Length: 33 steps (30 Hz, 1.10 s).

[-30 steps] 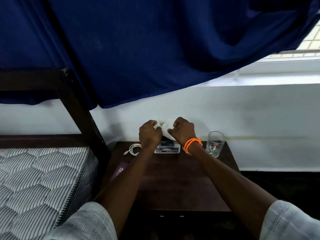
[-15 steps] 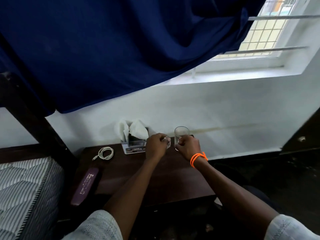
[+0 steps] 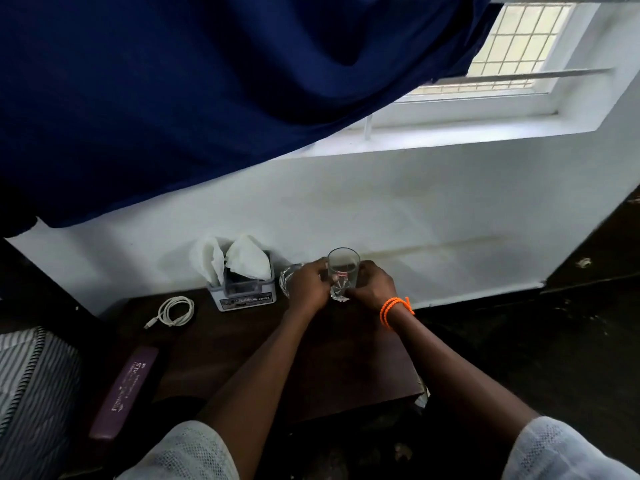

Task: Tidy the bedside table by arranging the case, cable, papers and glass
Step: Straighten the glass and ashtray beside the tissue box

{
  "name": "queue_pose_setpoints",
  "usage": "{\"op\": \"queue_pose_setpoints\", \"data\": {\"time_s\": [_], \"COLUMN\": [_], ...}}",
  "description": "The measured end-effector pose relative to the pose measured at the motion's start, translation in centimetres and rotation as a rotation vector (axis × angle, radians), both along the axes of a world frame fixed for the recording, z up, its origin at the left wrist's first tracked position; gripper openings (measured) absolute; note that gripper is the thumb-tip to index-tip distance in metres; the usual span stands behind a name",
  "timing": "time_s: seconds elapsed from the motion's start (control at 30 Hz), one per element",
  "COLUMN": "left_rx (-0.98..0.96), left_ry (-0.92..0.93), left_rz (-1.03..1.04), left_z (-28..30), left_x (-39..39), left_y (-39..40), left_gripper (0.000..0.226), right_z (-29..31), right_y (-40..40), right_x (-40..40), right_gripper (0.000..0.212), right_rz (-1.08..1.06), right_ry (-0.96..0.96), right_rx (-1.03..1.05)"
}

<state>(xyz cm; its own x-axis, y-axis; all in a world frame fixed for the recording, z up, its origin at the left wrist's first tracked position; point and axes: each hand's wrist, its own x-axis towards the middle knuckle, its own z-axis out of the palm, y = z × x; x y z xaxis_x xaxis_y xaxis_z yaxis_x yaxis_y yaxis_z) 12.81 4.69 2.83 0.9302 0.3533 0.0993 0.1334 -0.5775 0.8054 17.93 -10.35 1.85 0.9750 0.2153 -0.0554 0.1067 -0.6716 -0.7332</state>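
Both hands, the left hand (image 3: 308, 284) and right hand (image 3: 372, 284), gripped the upright drinking glass (image 3: 343, 271) between them, equally near, at the bench (image 3: 242, 341) back edge

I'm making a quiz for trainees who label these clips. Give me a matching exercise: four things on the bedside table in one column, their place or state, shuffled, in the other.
Things:
1. glass
2. cable
3. purple case
4. white papers

Places or states:
A. lying along the table's left edge
B. standing up out of a small holder by the wall
C. held between both hands
D. coiled on the tabletop, left of the holder

Pairs: 1-C, 2-D, 3-A, 4-B
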Motion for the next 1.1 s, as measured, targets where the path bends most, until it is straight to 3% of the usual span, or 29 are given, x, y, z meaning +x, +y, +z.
{"op": "queue_pose_setpoints", "data": {"time_s": [0.33,0.73,1.1], "left_rx": [0.088,0.036,0.203], "left_ry": [0.161,-0.063,-0.02], "left_rz": [-0.116,-0.09,-0.066], "left_z": [-0.7,3.3,3.4], "left_x": [1.2,1.2,-0.2], "left_y": [0.4,3.4,9.1], "left_gripper": [0.032,0.032,0.021], "right_z": [-1.1,1.9,0.9], "right_y": [0.0,2.4,7.9], "right_x": [0.7,1.1,1.4], "right_gripper": [0.065,0.065,0.064], "right_rz": [0.001,0.021,0.143], "right_ry": [-0.02,-0.125,-0.125], "right_rx": [0.119,0.35,0.354]}}
